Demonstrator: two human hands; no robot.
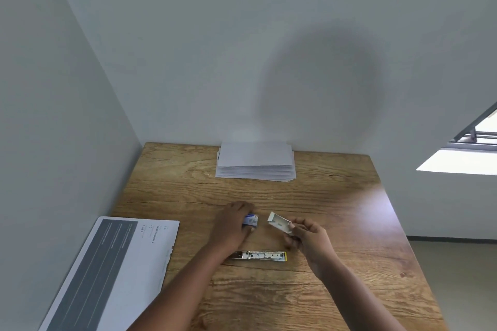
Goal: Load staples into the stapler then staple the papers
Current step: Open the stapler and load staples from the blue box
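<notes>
Wooden table [336, 196] against grey walls, both forearms reaching in.
Left hand [231, 226] curls its fingers over a blue staple box [251, 220]; right hand [309, 236] pinches a white tray [279, 223], lifted. Between the wrists lies the stapler [259, 256]; papers [255, 162] sit at the far edge.

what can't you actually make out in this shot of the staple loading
Head view only:
- Inside of the white inner tray in the right hand: too small to tell if staples are in it.
- Blue staple box sleeve: mostly covered by the left hand; print unreadable.
- Stapler: rear end hidden under the left wrist; channel contents too small.
- Printed sheet: cut off by the bottom edge, small text blurred.
</notes>
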